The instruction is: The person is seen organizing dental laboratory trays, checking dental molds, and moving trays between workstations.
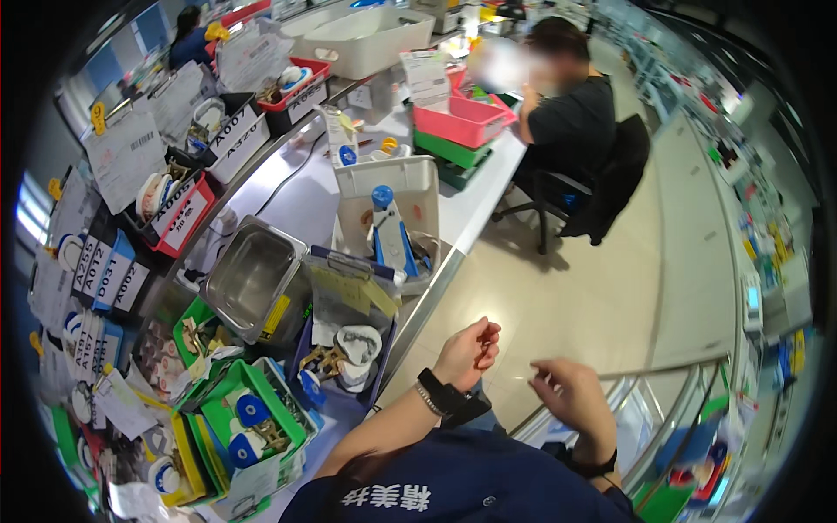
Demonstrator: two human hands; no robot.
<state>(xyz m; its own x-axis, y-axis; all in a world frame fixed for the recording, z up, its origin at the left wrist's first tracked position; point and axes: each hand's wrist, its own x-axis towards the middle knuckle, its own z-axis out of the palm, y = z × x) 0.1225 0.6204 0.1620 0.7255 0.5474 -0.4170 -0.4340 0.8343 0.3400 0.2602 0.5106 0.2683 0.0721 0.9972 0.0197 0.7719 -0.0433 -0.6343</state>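
Observation:
Over the floor just right of the bench edge, my left hand (469, 353) hangs in the air with its fingers curled in, and I see nothing in it. A dark band and a beaded bracelet (429, 401) circle that wrist. My right hand (571, 392) is raised a little farther right, loosely bent, fingers apart from the thumb and holding nothing visible. The two hands do not touch. Nearest to my left hand on the bench is a dark blue tray (384, 376) holding a white dental cast (357, 344) and a brass-coloured articulator (324, 359).
A steel pan (253, 275) and a white bin (349, 185) with a blue-handled tool (392, 235) stand on the bench. Green trays (261, 383) hold more casts. Labelled boxes (183, 218) line the left. Beyond, a person (571, 113) sits on a black chair (621, 174).

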